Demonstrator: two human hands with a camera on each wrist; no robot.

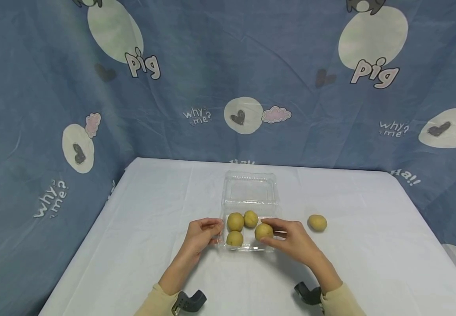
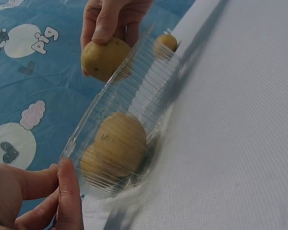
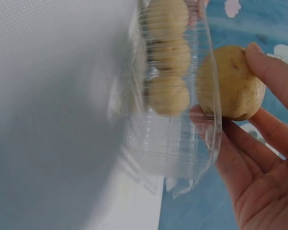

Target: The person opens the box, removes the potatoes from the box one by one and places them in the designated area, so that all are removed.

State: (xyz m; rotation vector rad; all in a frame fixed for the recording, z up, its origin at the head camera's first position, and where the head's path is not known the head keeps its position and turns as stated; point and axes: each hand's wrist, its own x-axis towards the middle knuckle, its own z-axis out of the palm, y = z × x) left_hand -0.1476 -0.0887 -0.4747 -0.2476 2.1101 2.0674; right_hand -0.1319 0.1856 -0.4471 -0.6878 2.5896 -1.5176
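A clear plastic clamshell box (image 1: 247,248) stands on the table with its lid (image 1: 250,188) folded back. My left hand (image 1: 200,237) pinches the left rim of the box between thumb and fingers. Three yellow-brown potatoes (image 1: 235,222) lie inside, two along the left side and one at the back middle. Over the right part of the box, my right hand (image 1: 297,239) grips another potato (image 3: 233,84) by its sides. In the right wrist view that potato is at rim height, above the ones in the box.
One more potato (image 1: 317,223) lies on the white-covered table (image 1: 370,263), to the right of the box. A blue printed curtain (image 1: 196,57) hangs behind the table and along its left side. Dark wrist mounts (image 1: 190,302) sit on both forearms.
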